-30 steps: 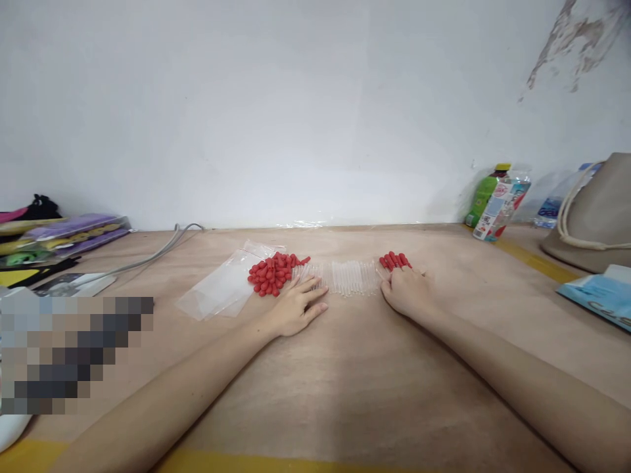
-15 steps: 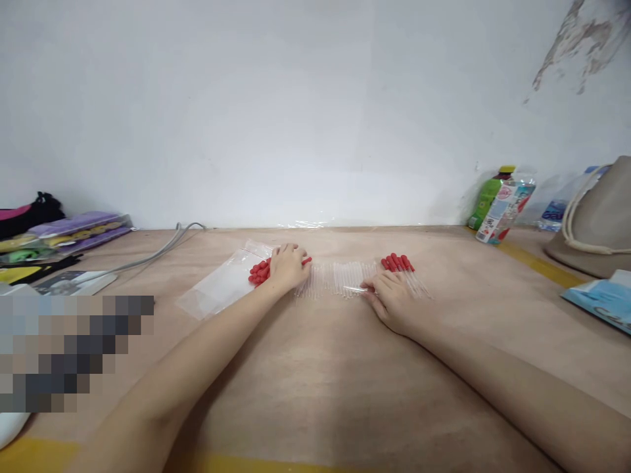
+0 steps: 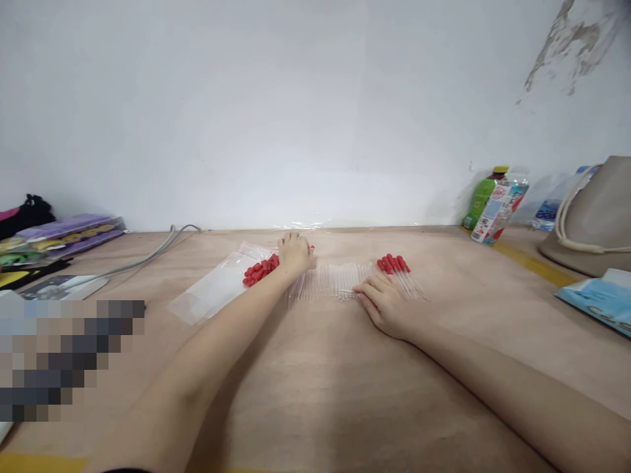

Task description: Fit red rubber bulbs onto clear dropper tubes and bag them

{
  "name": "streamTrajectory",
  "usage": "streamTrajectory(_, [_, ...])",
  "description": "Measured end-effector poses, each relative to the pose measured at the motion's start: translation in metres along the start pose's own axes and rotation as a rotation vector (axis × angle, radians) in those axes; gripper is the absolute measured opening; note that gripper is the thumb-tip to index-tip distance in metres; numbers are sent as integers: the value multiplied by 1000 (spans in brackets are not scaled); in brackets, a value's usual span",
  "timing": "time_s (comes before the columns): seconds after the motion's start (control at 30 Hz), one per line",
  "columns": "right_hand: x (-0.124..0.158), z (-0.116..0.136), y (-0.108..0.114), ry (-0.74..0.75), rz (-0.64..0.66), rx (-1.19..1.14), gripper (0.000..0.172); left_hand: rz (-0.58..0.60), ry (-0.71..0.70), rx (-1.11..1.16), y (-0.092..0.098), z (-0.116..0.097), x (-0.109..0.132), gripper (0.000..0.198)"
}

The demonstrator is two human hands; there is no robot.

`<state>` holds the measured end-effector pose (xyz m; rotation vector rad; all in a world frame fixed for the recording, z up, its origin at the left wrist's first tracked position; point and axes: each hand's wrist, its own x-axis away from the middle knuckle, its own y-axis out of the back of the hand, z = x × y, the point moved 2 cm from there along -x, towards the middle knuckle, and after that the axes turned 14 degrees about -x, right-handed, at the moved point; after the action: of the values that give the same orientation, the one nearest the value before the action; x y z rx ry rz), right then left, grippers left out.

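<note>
On the wooden table (image 3: 345, 394) lies a row of clear glass dropper tubes (image 3: 330, 279). Left of them is a heap of loose red rubber caps (image 3: 259, 270). My left hand (image 3: 294, 253) rests curled on the far right part of that heap, its fingers closed over the caps. My right hand (image 3: 380, 302) lies at the right end of the tube row and pinches one clear tube (image 3: 349, 291). Just beyond it lie several tubes fitted with red caps (image 3: 394, 264).
Clear plastic bags (image 3: 217, 289) lie left of the caps. A grey cable (image 3: 148, 257), flat packets (image 3: 69, 231) and a blurred patch are at the left. Bottles (image 3: 495, 203), a beige bag (image 3: 596, 217) and a blue pack (image 3: 599, 299) stand at the right. A white wall is behind.
My left hand went from lying flat beside the tubes up onto the red cap heap and closed there. My right hand slid left from the capped tubes and took a clear tube.
</note>
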<state>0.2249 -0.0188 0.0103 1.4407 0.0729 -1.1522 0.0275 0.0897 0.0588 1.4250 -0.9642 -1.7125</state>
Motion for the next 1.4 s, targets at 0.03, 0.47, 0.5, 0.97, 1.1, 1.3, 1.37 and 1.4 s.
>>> streamTrajectory(0.03, [0, 0, 0, -10, -7, 2, 20, -28, -44, 20, 5, -1, 8, 21])
streamTrajectory(0.47, [-12, 29, -4, -22, -66, -32, 15, -136, -398, 456, 12, 9, 102, 24])
streamTrajectory(0.5, [-13, 30, -4, -31, -70, -27, 15, -134, -414, 472, 11, 6, 101, 23])
streamTrajectory(0.97, [-10, 21, -11, -32, -24, -95, 19, -104, -437, 500, 14, 0, 103, 19])
streamTrajectory(1.1, [-9, 18, -12, 3, 4, -161, 19, -86, -487, 552, 15, 1, 105, 19])
streamTrajectory(1.3, [-8, 16, -11, 16, 23, -160, 19, -88, -586, 563, 16, 2, 107, 18])
streamTrajectory(1.37, [-8, 16, -11, 10, 37, -135, 19, -86, -616, 563, 15, 1, 108, 18])
streamTrajectory(1.4, [-8, 16, -11, 7, 41, -120, 19, -81, -627, 559, 15, 1, 108, 18])
